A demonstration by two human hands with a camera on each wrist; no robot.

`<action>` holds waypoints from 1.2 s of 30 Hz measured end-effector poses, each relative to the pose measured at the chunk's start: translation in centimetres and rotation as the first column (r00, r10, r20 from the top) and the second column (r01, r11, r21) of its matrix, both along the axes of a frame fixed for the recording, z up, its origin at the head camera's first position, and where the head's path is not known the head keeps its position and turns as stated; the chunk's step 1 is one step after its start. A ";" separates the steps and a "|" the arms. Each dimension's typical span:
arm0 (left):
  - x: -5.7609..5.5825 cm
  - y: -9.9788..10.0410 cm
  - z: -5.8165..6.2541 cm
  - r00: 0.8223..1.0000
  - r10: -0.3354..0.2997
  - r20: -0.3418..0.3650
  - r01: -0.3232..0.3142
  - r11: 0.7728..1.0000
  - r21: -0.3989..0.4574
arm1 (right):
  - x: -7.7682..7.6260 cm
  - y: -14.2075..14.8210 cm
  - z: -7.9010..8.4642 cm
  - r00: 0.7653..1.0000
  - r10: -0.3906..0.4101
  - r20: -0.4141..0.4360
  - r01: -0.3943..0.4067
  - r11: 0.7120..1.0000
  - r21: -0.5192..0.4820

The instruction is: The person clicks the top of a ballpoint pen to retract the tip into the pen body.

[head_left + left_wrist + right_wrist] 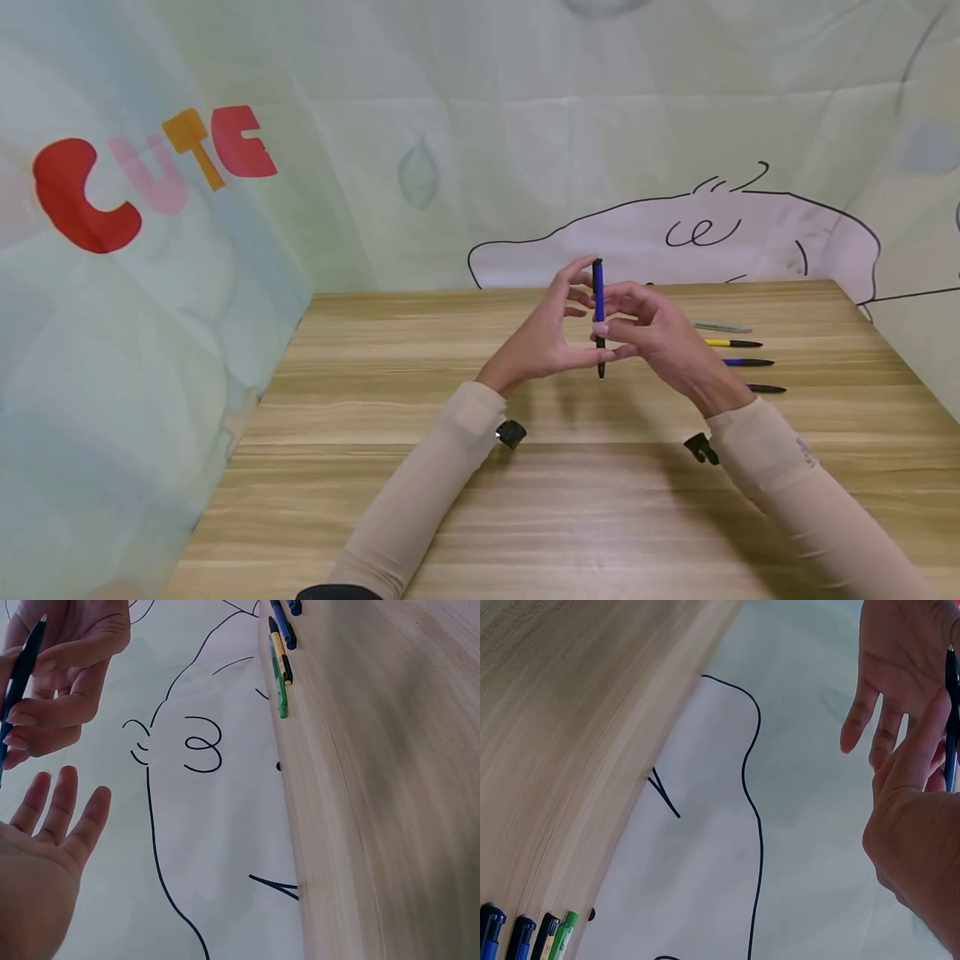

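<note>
A blue pen (598, 300) with black ends stands nearly upright above the table, point down. My right hand (667, 346) pinches its lower half between thumb and fingers. Facing it, my left hand (536, 337) has its fingers spread and gently bent, the index fingertip at the pen's top and the thumb by its lower end. In the left wrist view the pen (24, 671) lies across the right fingers, and the left hand (37, 862) shows its loose fingers below. Whether the left thumb touches the pen, I cannot tell.
Several pens lie in a row behind my right hand: a green pen (723, 327), a yellow pen (723, 342), a blue pen (750, 362) and a dark pen (767, 388). The wooden table (360, 400) ends at a printed cloth backdrop (420, 233).
</note>
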State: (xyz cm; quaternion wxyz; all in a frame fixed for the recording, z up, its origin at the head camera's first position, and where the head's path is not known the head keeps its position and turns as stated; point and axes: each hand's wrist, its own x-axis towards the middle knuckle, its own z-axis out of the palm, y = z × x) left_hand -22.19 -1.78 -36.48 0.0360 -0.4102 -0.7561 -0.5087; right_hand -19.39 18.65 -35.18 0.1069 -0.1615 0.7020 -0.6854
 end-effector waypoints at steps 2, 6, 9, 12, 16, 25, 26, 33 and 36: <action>0.0 0.0 0.1 1.000 -0.004 0.000 0.004 1.000 0.000 | 0.0 0.1 0.0 1.000 0.000 0.003 0.000 1.000 -0.003; 0.0 0.0 0.1 1.000 -0.012 -0.011 0.012 1.000 -0.002 | 0.2 0.1 0.0 1.000 0.002 0.013 -0.002 1.000 -0.021; 0.0 -0.1 0.0 1.000 -0.013 -0.018 0.013 1.000 0.000 | 0.2 0.1 0.0 1.000 0.006 0.013 -0.005 1.000 -0.031; 0.0 -0.2 0.0 1.000 -0.011 -0.018 0.011 1.000 -0.008 | 0.2 0.1 -0.1 1.000 0.019 0.002 -0.019 0.999 -0.040; 0.1 -0.2 0.0 1.000 -0.009 -0.020 0.009 1.000 -0.024 | 0.2 0.1 -0.1 0.999 0.038 -0.003 -0.038 0.997 -0.065; 0.2 -0.2 0.2 1.000 -0.006 -0.025 0.006 1.000 -0.028 | 0.2 0.2 0.0 0.999 0.032 0.003 -0.032 0.994 -0.104; 0.2 -0.2 0.2 1.000 -0.008 -0.022 0.007 1.000 -0.028 | 0.2 0.1 0.0 0.999 0.033 0.003 -0.032 0.994 -0.103; 0.2 -0.3 0.1 0.999 -0.009 -0.032 0.008 1.000 -0.024 | 0.2 0.2 0.0 1.000 0.023 0.018 -0.022 0.999 -0.044; 0.1 -0.4 0.0 0.999 -0.009 -0.044 0.009 1.000 -0.016 | 0.2 0.2 0.0 0.999 0.030 0.017 -0.029 0.999 -0.014</action>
